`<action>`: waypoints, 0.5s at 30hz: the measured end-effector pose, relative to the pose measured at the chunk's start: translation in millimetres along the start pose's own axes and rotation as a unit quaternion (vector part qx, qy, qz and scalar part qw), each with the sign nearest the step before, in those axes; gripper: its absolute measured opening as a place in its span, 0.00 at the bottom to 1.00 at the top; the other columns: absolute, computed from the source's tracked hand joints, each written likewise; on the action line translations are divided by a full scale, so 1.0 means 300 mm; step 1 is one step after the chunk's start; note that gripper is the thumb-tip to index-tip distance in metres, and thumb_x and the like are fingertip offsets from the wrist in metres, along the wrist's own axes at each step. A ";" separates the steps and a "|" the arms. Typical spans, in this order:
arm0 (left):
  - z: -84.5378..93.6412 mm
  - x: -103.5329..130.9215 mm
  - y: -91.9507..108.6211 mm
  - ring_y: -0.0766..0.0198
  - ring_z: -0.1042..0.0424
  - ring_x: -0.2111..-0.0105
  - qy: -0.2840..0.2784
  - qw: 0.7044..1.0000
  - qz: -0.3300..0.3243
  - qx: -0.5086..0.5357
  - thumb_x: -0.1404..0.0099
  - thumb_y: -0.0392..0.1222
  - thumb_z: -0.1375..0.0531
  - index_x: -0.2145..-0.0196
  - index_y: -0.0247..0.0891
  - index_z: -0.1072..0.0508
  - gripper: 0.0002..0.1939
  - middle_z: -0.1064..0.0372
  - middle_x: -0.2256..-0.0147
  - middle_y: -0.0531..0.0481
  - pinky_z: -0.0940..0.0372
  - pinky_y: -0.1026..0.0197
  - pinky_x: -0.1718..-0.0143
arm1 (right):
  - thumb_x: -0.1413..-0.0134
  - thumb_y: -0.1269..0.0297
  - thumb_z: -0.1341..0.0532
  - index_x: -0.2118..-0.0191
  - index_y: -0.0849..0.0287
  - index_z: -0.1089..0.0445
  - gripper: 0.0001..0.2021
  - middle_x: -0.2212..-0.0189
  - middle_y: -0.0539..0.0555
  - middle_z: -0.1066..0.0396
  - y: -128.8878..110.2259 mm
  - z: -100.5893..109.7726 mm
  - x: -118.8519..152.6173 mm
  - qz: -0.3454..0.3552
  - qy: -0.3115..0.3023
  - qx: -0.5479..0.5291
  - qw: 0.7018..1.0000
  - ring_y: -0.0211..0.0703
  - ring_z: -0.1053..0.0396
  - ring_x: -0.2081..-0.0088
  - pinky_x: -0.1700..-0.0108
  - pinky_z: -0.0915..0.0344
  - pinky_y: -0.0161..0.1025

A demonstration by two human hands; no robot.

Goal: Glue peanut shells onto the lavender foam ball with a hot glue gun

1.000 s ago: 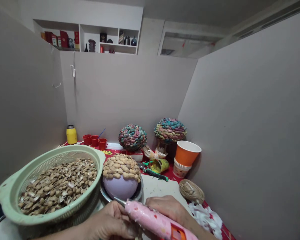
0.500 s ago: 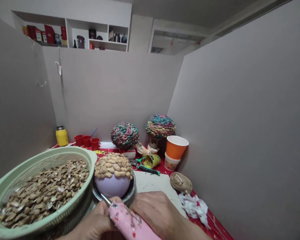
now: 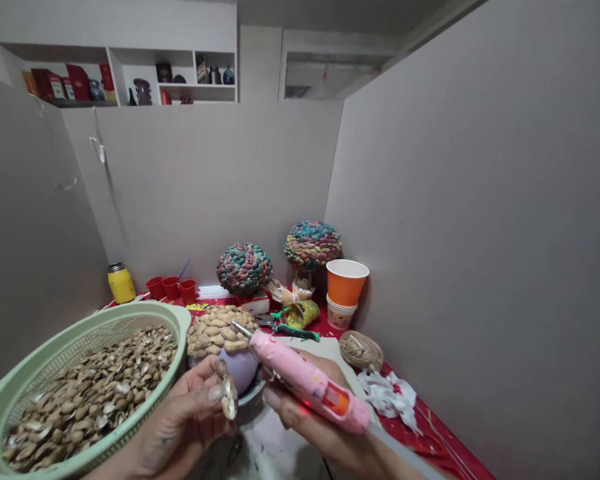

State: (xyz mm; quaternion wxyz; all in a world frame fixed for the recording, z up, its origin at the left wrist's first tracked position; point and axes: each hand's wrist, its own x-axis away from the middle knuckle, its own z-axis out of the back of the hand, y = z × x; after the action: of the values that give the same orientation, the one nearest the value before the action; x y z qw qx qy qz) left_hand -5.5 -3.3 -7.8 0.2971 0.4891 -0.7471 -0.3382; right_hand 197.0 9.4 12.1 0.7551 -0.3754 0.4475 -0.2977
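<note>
Between the fingertips of my left hand (image 3: 190, 413) is a peanut shell half (image 3: 229, 395), its hollow side showing. My right hand (image 3: 310, 413) is wrapped round a pink glue gun (image 3: 300, 377), whose metal nozzle points up and left. Behind both hands sits a lilac ball (image 3: 241, 371), its upper part covered with rows of peanut shells (image 3: 217, 330). The ball rests in a bowl that my hands mostly hide. Left of my left hand stands a green colander (image 3: 180, 320) full of loose peanut shells (image 3: 100, 387).
Two colourful shell-covered domes (image 3: 245, 268) stand at the back. Orange and white paper cups (image 3: 347, 287), a ball of twine (image 3: 361, 350) and crumpled tissue (image 3: 393, 403) are on the right. Pliers (image 3: 295, 331) lie behind the board. Red cups (image 3: 171, 288) and a yellow bottle (image 3: 121, 283) are back left.
My hands have moved apart. The glue gun has risen, its nozzle now higher and clear of my left fingers. The shell half in my left hand has come into view. The camera has turned slightly.
</note>
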 end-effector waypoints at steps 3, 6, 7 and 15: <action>0.001 -0.005 -0.013 0.69 0.33 0.71 -0.013 1.000 0.008 -0.005 0.45 0.37 0.30 0.58 0.35 0.27 0.17 0.30 0.66 0.49 0.36 0.66 0.68 | 0.42 0.58 0.39 0.65 0.59 0.32 0.09 0.76 0.47 0.40 0.031 -0.033 0.001 -0.016 -0.016 -0.069 0.997 0.34 0.45 0.77 0.77 0.44 0.31; -0.002 -0.011 -0.031 0.69 0.33 0.73 -0.046 0.999 0.023 0.001 0.44 0.38 0.31 0.58 0.36 0.26 0.16 0.31 0.69 0.51 0.36 0.66 0.69 | 0.42 0.55 0.39 0.62 0.60 0.30 0.12 0.74 0.47 0.39 0.065 -0.062 0.005 -0.029 -0.041 -0.120 0.991 0.34 0.44 0.75 0.75 0.44 0.31; -0.003 -0.013 -0.036 0.69 0.33 0.74 -0.057 0.998 0.030 0.002 0.45 0.38 0.31 0.57 0.36 0.27 0.17 0.30 0.69 0.51 0.36 0.66 0.69 | 0.42 0.55 0.38 0.62 0.60 0.30 0.12 0.74 0.47 0.39 0.077 -0.070 0.006 -0.032 -0.049 -0.136 0.989 0.34 0.44 0.74 0.74 0.43 0.31; 0.016 -0.018 -0.066 0.69 0.30 0.74 -0.060 0.997 0.050 0.000 0.42 0.38 0.32 0.61 0.34 0.26 0.11 0.30 0.71 0.50 0.34 0.66 0.70 | 0.43 0.54 0.37 0.62 0.61 0.30 0.14 0.73 0.48 0.37 0.113 -0.083 -0.001 -0.076 -0.073 -0.216 0.971 0.34 0.41 0.74 0.74 0.41 0.30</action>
State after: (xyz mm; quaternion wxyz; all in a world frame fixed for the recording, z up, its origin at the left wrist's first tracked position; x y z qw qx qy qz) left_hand 3.0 -3.1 -27.0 0.2689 0.4297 -0.7871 -0.3516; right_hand 178.5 20.5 -23.8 0.6617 -0.5833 0.4151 -0.2227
